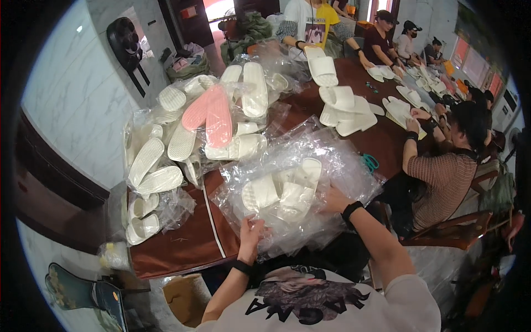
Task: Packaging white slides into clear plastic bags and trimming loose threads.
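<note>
A pair of white slide slippers (297,200) lies in front of me, with clear plastic over and around it, on a spread of clear plastic bags (345,157). My left hand (251,235) is at the near left corner of this plastic, its fingers loosely bent and apart, just below the left slipper. On the other side, my right hand (335,200) grips the clear plastic close beside the right slipper. Its fingertips are partly hidden by glare and film.
Bagged white slippers (146,160) heap up at the left, a pink pair (213,113) on top. Loose white slippers (348,110) lie farther back on the brown table (180,243). Green-handled scissors (369,162) rest right of the bags. Co-workers (442,171) sit along the right side; another person stands at the back.
</note>
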A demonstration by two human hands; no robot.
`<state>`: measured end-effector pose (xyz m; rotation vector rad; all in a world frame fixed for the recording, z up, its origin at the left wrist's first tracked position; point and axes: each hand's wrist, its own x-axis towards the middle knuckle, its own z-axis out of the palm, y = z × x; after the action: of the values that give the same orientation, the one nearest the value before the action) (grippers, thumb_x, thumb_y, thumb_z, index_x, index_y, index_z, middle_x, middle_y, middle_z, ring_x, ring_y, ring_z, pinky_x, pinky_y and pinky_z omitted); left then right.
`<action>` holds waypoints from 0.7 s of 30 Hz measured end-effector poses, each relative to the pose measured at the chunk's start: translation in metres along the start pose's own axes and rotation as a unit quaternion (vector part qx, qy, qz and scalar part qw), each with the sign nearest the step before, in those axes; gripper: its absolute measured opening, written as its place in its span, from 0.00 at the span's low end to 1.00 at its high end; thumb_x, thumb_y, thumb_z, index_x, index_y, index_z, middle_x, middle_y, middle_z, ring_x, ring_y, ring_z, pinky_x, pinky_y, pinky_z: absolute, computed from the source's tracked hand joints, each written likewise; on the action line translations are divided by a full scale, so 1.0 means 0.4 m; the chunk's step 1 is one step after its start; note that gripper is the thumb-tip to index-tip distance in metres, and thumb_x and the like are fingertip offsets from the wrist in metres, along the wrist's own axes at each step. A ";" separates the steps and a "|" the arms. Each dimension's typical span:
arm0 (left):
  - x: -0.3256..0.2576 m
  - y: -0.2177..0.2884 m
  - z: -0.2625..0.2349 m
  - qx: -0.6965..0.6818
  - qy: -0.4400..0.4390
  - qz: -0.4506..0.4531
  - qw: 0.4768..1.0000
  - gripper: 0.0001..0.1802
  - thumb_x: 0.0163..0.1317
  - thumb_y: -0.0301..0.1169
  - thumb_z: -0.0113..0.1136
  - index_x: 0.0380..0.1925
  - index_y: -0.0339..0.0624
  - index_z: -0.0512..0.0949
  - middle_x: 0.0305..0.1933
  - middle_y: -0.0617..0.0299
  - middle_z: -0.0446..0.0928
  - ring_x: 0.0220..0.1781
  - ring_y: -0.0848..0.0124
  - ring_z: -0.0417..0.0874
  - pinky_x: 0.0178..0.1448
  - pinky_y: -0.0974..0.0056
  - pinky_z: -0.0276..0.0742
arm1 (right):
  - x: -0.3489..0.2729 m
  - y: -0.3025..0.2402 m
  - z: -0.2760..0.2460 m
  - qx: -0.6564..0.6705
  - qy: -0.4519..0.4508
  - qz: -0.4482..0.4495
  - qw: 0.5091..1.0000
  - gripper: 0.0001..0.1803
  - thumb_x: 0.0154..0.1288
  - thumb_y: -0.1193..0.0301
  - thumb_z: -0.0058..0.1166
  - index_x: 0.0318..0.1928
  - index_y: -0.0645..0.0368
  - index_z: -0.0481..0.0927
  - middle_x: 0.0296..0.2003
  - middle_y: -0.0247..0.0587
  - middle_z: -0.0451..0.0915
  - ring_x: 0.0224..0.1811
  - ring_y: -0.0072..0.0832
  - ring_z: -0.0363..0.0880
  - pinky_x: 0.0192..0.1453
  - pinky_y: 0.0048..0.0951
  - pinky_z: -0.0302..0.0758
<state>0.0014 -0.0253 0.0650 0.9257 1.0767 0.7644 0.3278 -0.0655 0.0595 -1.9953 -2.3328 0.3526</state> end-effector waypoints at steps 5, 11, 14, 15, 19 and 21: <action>0.068 -0.102 -0.045 -0.123 -0.073 0.004 0.990 0.19 0.65 0.23 0.51 0.56 0.42 0.66 0.44 0.56 0.76 0.40 0.63 0.83 0.41 0.62 0.81 | -0.029 0.184 -0.046 0.089 0.146 0.003 0.985 0.19 0.59 0.58 0.58 0.47 0.53 0.82 0.41 0.44 0.83 0.44 0.40 0.82 0.53 0.40 0.75; 0.045 -0.114 -0.061 -0.144 -0.049 0.017 0.988 0.20 0.65 0.24 0.52 0.57 0.42 0.66 0.43 0.56 0.76 0.41 0.63 0.82 0.46 0.60 0.80 | 0.039 0.145 -0.154 0.371 0.253 0.102 0.888 0.07 0.59 0.72 0.55 0.37 0.58 0.83 0.33 0.47 0.83 0.37 0.40 0.82 0.44 0.37 0.77; 0.041 -0.083 -0.019 -0.122 -0.019 0.008 0.992 0.25 0.65 0.30 0.58 0.60 0.43 0.61 0.41 0.57 0.76 0.39 0.65 0.82 0.42 0.62 0.80 | 0.127 0.177 -0.041 0.212 0.263 0.066 0.939 0.10 0.63 0.68 0.53 0.38 0.60 0.83 0.35 0.45 0.84 0.41 0.41 0.81 0.49 0.38 0.75; 0.026 -0.065 -0.003 -0.131 -0.038 0.008 0.991 0.28 0.65 0.32 0.60 0.61 0.42 0.60 0.40 0.59 0.76 0.36 0.68 0.81 0.39 0.65 0.78 | 0.148 0.177 -0.016 0.192 0.269 0.070 0.941 0.10 0.63 0.67 0.53 0.37 0.59 0.83 0.36 0.45 0.83 0.40 0.43 0.81 0.49 0.39 0.75; 0.035 -0.115 -0.013 -0.050 0.005 0.067 0.996 0.22 0.67 0.32 0.58 0.56 0.44 0.62 0.40 0.59 0.75 0.41 0.67 0.80 0.42 0.62 0.78 | 0.172 0.103 -0.069 0.127 0.220 0.109 0.961 0.11 0.59 0.63 0.53 0.35 0.54 0.84 0.34 0.44 0.84 0.44 0.43 0.80 0.49 0.43 0.75; 0.051 -0.117 -0.018 -0.056 -0.006 0.050 0.997 0.22 0.67 0.32 0.58 0.56 0.44 0.62 0.41 0.59 0.75 0.41 0.67 0.80 0.42 0.62 0.78 | 0.153 0.118 -0.104 0.118 0.146 0.124 0.974 0.11 0.59 0.63 0.53 0.34 0.54 0.84 0.33 0.45 0.84 0.44 0.43 0.80 0.48 0.42 0.75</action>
<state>0.0042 -0.0255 0.0134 0.8919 0.9719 0.8924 0.3714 0.0070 0.0836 -2.0605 -1.7858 0.3067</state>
